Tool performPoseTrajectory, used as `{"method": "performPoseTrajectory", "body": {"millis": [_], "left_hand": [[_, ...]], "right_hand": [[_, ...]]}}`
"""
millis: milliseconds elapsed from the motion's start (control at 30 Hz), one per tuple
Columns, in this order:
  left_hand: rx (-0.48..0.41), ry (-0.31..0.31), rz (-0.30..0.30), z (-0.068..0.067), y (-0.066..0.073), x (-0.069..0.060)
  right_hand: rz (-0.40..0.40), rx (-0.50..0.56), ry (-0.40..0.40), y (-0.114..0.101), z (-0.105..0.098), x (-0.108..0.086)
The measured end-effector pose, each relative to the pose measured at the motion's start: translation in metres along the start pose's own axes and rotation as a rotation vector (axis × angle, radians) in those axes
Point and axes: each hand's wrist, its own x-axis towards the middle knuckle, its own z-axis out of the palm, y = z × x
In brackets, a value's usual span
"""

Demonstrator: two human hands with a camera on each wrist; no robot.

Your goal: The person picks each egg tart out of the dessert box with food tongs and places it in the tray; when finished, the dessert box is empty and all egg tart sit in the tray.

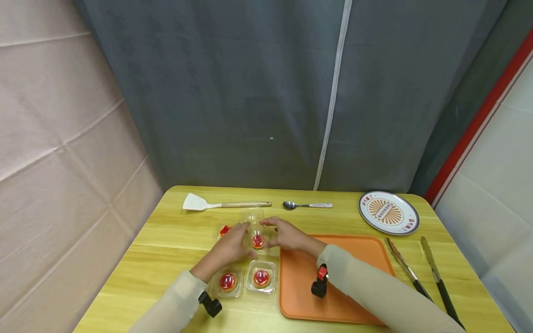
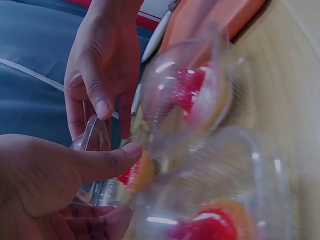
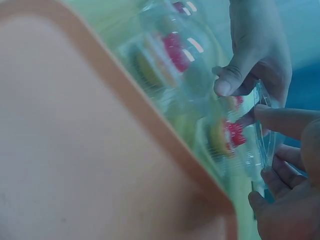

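Between the two hands is a clear plastic box with a red-topped tart [image 1: 257, 241] in it, its domed lid [image 1: 252, 214] raised at the far side. My left hand [image 1: 232, 243] holds the box's left side, with the thumb toward its front. From the right, my right hand [image 1: 287, 235] grips the lid, thumb and fingers at its edge in the right wrist view. Two closed boxes with tarts, a left box [image 1: 227, 282] and a right box [image 1: 261, 277], stand nearer. Another tart [image 1: 225, 230] lies partly hidden behind my left hand.
An orange tray [image 1: 333, 296] lies under my right forearm. Farther back are a white spatula [image 1: 195, 202], a spoon [image 1: 289, 205] and a patterned plate [image 1: 388, 213]. At the right lie black-handled tongs [image 1: 403, 263] and a long black-handled metal utensil [image 1: 435, 273].
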Motion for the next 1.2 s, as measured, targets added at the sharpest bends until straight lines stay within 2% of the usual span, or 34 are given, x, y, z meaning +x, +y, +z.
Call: {"method": "performPoseTrajectory", "body": {"millis": [233, 333, 400, 500, 633, 733, 833, 933, 1033, 1100, 1200], "left_hand": [[0.054, 0.034, 0.005, -0.022, 0.013, -0.002], [0.033, 0.072, 0.03, -0.031, 0.02, -0.002], [0.028, 0.107, 0.061, -0.035, 0.024, -0.002], [0.077, 0.163, 0.153, -0.038, 0.028, -0.002], [0.266, 0.257, 0.311, -0.035, 0.028, -0.002], [0.396, 0.308, 0.415, -0.031, 0.027, -0.001], [0.422, 0.304, 0.476, -0.028, 0.03, 0.002], [0.394, 0.268, 0.492, -0.025, 0.034, 0.007], [0.363, 0.227, 0.458, -0.021, 0.036, 0.015], [0.332, 0.187, 0.422, -0.018, 0.039, 0.022], [0.255, 0.118, 0.347, -0.013, 0.042, 0.033]], "right_hand": [[-0.059, 0.119, -0.037, -0.018, -0.017, -0.003], [-0.054, 0.216, -0.057, -0.023, -0.027, -0.007], [-0.032, 0.326, -0.079, -0.023, -0.032, -0.009], [0.008, 0.523, -0.103, -0.02, -0.04, -0.013], [0.051, 0.731, -0.132, -0.014, -0.046, -0.021], [0.08, 0.821, -0.156, -0.011, -0.047, -0.028], [0.118, 0.882, -0.176, -0.007, -0.046, -0.033], [0.158, 0.906, -0.175, -0.003, -0.046, -0.037], [0.161, 0.869, -0.149, 0.002, -0.047, -0.04], [0.134, 0.786, -0.097, 0.005, -0.049, -0.042], [0.073, 0.574, 0.014, 0.011, -0.052, -0.043]]}}
